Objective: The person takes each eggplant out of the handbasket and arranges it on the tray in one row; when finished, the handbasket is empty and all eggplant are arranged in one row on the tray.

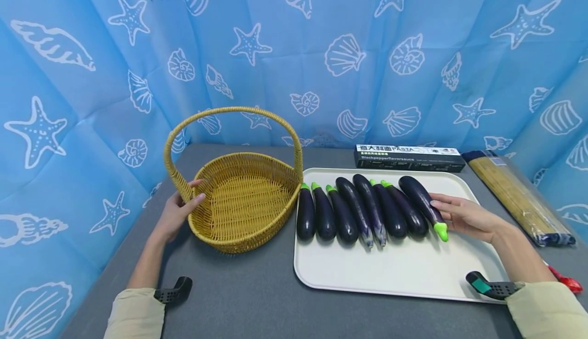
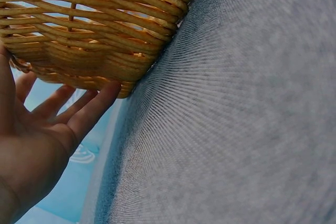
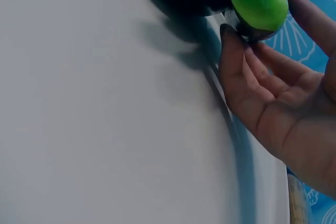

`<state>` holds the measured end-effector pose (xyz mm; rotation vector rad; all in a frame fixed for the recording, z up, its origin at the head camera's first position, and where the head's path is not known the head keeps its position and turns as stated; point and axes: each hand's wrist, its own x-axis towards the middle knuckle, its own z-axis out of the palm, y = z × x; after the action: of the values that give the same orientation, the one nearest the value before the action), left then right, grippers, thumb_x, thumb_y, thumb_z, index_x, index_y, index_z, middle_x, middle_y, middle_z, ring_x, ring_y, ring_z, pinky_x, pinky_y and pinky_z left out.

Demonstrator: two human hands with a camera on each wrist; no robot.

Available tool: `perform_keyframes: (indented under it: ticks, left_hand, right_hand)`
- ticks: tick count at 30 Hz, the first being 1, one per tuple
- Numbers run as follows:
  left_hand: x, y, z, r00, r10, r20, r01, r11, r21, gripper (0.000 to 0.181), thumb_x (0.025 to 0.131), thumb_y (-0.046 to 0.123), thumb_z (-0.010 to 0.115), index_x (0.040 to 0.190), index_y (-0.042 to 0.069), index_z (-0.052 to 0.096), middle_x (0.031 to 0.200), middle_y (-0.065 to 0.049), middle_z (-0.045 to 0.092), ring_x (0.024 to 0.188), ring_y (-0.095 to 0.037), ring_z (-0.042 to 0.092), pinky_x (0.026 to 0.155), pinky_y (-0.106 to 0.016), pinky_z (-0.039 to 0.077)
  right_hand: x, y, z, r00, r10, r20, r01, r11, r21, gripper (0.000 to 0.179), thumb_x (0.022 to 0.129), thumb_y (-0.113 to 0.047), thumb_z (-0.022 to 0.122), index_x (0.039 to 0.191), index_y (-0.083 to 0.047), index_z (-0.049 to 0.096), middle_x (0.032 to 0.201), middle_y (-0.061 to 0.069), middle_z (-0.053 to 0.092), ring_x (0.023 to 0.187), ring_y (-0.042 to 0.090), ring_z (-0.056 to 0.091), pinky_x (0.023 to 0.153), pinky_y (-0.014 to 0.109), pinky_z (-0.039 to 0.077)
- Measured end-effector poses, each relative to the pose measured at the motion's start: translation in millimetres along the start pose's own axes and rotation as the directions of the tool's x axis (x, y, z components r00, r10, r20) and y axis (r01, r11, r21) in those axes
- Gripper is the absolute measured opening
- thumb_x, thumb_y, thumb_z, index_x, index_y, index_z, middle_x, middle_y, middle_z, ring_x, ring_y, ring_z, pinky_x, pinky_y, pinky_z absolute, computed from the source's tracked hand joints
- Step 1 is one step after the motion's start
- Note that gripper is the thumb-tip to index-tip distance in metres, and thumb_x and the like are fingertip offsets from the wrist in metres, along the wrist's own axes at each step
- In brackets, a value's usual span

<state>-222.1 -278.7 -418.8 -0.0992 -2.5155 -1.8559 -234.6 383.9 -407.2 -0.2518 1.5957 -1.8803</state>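
My left hand (image 1: 176,214) holds the left rim of a woven wicker basket (image 1: 243,201) by the base of its tall handle (image 1: 239,109). In the left wrist view the fingertips rest against the basket's outer weave (image 2: 89,51). My right hand (image 1: 468,219) grips a dark purple eggplant (image 1: 420,198) between thumb and fingers, its bright green cap (image 3: 260,1) pointing towards me. This eggplant slants across the right end of a row of several eggplants (image 1: 344,214) on a white tray (image 1: 390,272). Most of that row have green caps at the far end.
Behind the tray lies a black and white pasta box (image 1: 409,158). To its right is a bamboo mat in clear wrapping (image 1: 519,196). A red object (image 1: 569,284) shows beside my right sleeve. A blue shell-patterned curtain (image 1: 285,48) hangs around the grey table (image 1: 239,298).
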Motion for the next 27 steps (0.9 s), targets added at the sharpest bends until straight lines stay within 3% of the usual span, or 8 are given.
perform_keyframes:
  ticks: [3, 6, 9, 13, 17, 24, 27]
  left_hand:
    - [-1.1, -0.4, -0.1, 1.000, 0.005, 0.001, -0.005, 1.000, 0.003, 0.060, 0.098, 0.027, 0.055, 0.149, 0.006, 0.029, 0.143, -0.022, 0.033, 0.119, -0.025, 0.038, 0.085, -0.023, 0.039]
    - [-1.5, -0.9, -0.2, 1.000, 0.004, 0.000, -0.004, 1.000, 0.007, 0.060, 0.098, 0.027, 0.055, 0.149, 0.006, 0.030, 0.142, -0.023, 0.034, 0.118, -0.026, 0.038, 0.084, -0.024, 0.039]
    - [-1.1, -1.1, 0.1, 1.000, -0.001, -0.004, 0.001, 1.000, 0.009, 0.060, 0.098, 0.028, 0.055, 0.148, 0.007, 0.030, 0.142, -0.023, 0.034, 0.119, -0.026, 0.038, 0.086, -0.027, 0.039]
    - [0.5, -0.8, 0.5, 1.000, -0.008, -0.005, 0.008, 1.000, 0.010, 0.062, 0.098, 0.030, 0.056, 0.149, 0.008, 0.030, 0.143, -0.021, 0.033, 0.120, -0.026, 0.039, 0.089, -0.031, 0.038]
    - [1.4, 0.5, 0.7, 1.000, -0.007, 0.005, 0.007, 1.000, 0.008, 0.062, 0.098, 0.029, 0.056, 0.149, 0.008, 0.029, 0.143, -0.021, 0.034, 0.118, -0.025, 0.041, 0.087, -0.027, 0.040]
    - [1.1, 0.7, 0.7, 1.000, -0.012, 0.004, 0.012, 1.000, 0.001, 0.062, 0.098, 0.029, 0.056, 0.150, 0.009, 0.028, 0.144, -0.021, 0.033, 0.121, -0.027, 0.039, 0.088, -0.027, 0.039]
    - [1.0, -0.8, 0.1, 1.000, -0.012, 0.003, 0.012, 1.000, -0.001, 0.062, 0.098, 0.029, 0.056, 0.149, 0.009, 0.029, 0.145, -0.021, 0.033, 0.122, -0.028, 0.038, 0.089, -0.028, 0.039]
  right_hand:
    - [0.3, -1.5, -0.7, 0.993, 0.039, -0.111, -0.056, 0.985, -0.161, 0.032, 0.104, -0.016, 0.041, 0.132, -0.027, 0.053, 0.118, -0.009, 0.054, 0.104, 0.011, 0.055, 0.086, 0.033, 0.047]
    - [0.8, -3.5, 0.2, 0.984, 0.055, -0.167, -0.098, 0.960, -0.261, 0.051, 0.103, -0.018, 0.044, 0.149, -0.006, 0.026, 0.117, -0.011, 0.049, 0.104, 0.011, 0.054, 0.086, 0.031, 0.046]
    - [1.5, -5.5, 2.8, 0.981, 0.055, -0.184, -0.109, 0.947, -0.300, 0.068, 0.103, -0.018, 0.045, 0.147, 0.010, 0.002, 0.116, -0.011, 0.052, 0.104, 0.011, 0.056, 0.086, 0.031, 0.047]
    - [1.0, -6.6, 6.1, 0.978, 0.047, -0.203, -0.109, 0.946, -0.306, 0.070, 0.102, -0.018, 0.047, 0.146, 0.011, 0.002, 0.111, -0.010, 0.057, 0.101, 0.011, 0.059, 0.085, 0.031, 0.048]
    - [1.2, -5.8, 7.8, 0.972, 0.037, -0.230, -0.119, 0.928, -0.352, 0.068, 0.102, -0.019, 0.048, 0.146, 0.013, 0.006, 0.114, -0.008, 0.057, 0.100, 0.009, 0.059, 0.084, 0.030, 0.048]
    - [4.5, -5.3, 12.5, 0.959, 0.017, -0.285, -0.154, 0.872, -0.465, 0.067, 0.101, -0.023, 0.051, 0.145, 0.014, 0.018, 0.139, 0.027, 0.037, 0.098, 0.004, 0.056, 0.084, 0.029, 0.048]
    - [5.9, -5.6, 14.3, 0.955, -0.001, -0.297, -0.151, 0.861, -0.486, 0.066, 0.101, -0.024, 0.051, 0.144, 0.014, 0.019, 0.138, 0.029, 0.037, 0.097, 0.006, 0.058, 0.083, 0.031, 0.049]
